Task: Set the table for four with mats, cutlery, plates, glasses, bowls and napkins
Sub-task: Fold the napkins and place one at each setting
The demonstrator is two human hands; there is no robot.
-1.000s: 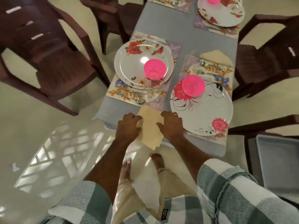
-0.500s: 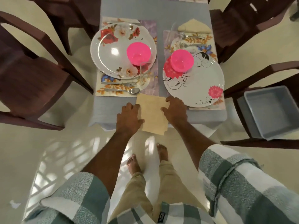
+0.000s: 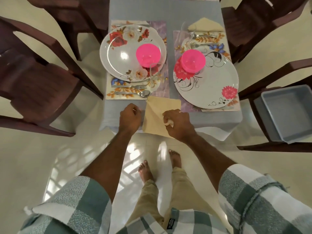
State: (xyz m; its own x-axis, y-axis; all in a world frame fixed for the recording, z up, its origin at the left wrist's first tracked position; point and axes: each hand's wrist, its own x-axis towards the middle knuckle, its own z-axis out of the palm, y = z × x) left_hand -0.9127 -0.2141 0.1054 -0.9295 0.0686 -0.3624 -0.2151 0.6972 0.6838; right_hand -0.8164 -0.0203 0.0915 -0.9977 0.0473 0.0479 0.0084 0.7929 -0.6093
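Two hands work at the near edge of the table [image 3: 168, 12], which is covered with a grey-blue cloth; the right hand [image 3: 179, 123] pinches a corner of the beige napkin [image 3: 159, 115] between curled fingers; the left hand [image 3: 130, 114] is curled at the napkin's left edge, but I cannot tell if it holds the cloth. The napkin lies half over the table edge, between two place mats; the left mat [image 3: 133, 97] carries a rose-patterned plate [image 3: 118, 63], a pink bowl [image 3: 148, 55], a fork [image 3: 130, 86] and a spoon [image 3: 135, 93].
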